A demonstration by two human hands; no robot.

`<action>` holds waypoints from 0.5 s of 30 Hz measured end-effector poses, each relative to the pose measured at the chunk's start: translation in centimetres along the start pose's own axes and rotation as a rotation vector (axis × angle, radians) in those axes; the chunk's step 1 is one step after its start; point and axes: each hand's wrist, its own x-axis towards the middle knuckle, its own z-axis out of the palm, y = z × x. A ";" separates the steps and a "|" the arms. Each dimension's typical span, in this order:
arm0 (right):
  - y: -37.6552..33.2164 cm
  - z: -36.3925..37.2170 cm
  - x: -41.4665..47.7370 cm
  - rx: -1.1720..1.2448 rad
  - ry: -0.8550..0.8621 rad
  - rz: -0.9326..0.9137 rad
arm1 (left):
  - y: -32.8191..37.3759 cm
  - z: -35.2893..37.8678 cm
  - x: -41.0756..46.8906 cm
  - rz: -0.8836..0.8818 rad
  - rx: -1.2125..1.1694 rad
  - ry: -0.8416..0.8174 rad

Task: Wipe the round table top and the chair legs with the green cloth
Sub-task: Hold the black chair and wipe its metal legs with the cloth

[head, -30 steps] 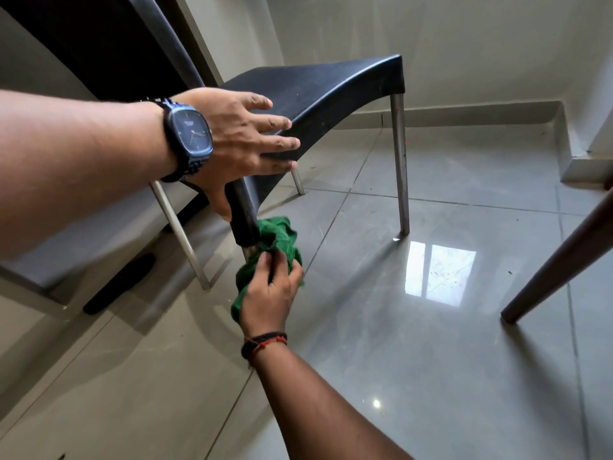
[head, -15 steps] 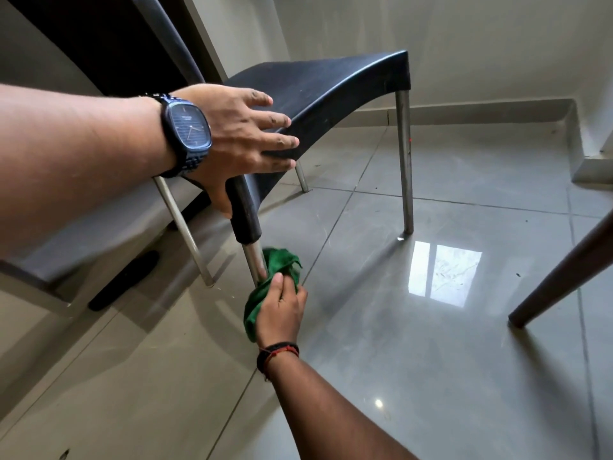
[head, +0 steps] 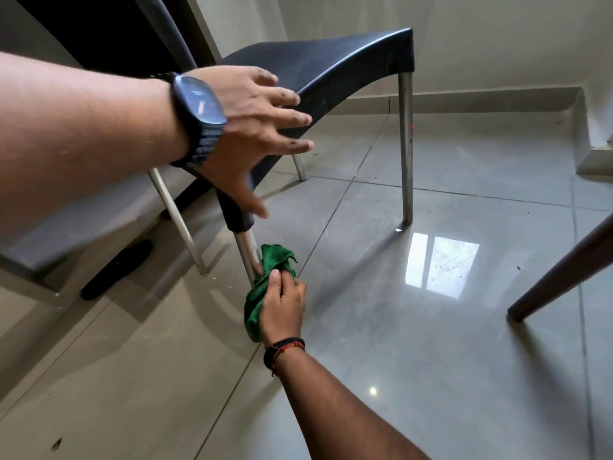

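Observation:
A black plastic chair [head: 331, 68] with metal legs stands on the tiled floor. My right hand [head: 283, 303] holds the green cloth [head: 265, 290] bunched around the lower part of the nearest chair leg [head: 247, 254]. My left hand [head: 252, 127], with a dark watch on its wrist, hovers fingers spread at the seat's front edge; I cannot tell whether it touches the seat. The round table top is out of view.
A dark wooden table leg [head: 557, 270] slants in at the right edge. The far chair leg [head: 405, 151] stands by a bright window reflection [head: 441, 263] on the glossy floor. A dark flat object [head: 116, 270] lies under the chair at left. Walls and skirting close the back.
My right hand has slid the green cloth down the near chair leg toward the floor. My left hand has lifted its grip off the seat edge and spread its fingers.

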 end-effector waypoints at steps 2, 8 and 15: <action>-0.8 -0.8 1.1 0.042 0.026 0.008 | 1.1 -0.6 2.2 -0.039 0.083 0.123; -6.5 -5.4 7.7 0.042 0.348 -0.083 | 0.1 -3.3 10.9 -0.219 -0.329 0.484; -15.2 -16.6 17.1 0.152 0.613 -0.139 | -6.0 -2.6 18.0 -0.394 -0.390 0.402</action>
